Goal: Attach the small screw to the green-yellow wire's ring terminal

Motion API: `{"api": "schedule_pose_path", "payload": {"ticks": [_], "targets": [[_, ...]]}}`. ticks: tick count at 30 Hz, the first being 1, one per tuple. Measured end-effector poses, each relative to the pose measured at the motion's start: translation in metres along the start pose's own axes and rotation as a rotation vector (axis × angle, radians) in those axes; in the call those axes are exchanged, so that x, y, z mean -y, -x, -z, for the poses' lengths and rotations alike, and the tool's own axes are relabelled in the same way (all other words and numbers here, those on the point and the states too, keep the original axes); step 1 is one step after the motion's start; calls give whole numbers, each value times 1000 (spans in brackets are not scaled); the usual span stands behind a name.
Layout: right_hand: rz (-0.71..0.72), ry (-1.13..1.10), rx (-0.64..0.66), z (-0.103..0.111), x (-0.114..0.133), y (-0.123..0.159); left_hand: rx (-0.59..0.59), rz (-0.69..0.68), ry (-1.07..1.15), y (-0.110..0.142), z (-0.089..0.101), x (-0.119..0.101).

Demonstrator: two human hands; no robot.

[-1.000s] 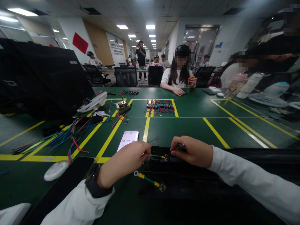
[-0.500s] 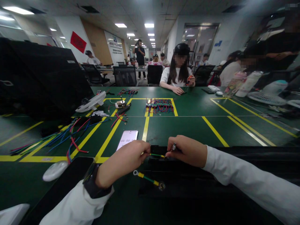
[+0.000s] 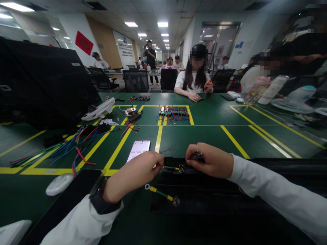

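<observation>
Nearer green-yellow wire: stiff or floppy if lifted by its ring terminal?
Likely fairly stiff: the green-yellow wire is short and lies straight. May pivot rather than lift free: its right end seems fastened by metal hardware to the black rail.

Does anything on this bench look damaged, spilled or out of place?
Nothing looks damaged or spilled. Mildly untidy: short red wires lie strewn across a yellow tape line beyond the phone, with a crumpled white scrap to their left.
</observation>
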State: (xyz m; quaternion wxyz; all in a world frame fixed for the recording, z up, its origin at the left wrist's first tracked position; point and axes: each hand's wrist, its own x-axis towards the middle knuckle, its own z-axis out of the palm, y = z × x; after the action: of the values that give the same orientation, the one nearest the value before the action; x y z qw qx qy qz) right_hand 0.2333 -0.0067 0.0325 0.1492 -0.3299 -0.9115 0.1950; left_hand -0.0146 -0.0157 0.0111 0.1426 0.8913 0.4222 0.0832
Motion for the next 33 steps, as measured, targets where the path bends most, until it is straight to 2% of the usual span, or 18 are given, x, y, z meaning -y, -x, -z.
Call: {"api": "schedule_pose_path", "payload": {"ticks": [17, 33], "targets": [[-29, 71, -14, -5, 2, -1, -3, 0, -22, 0, 0, 0], [-25, 131, 34, -7, 2, -4, 6, -6, -1, -1, 1, -2]]}}
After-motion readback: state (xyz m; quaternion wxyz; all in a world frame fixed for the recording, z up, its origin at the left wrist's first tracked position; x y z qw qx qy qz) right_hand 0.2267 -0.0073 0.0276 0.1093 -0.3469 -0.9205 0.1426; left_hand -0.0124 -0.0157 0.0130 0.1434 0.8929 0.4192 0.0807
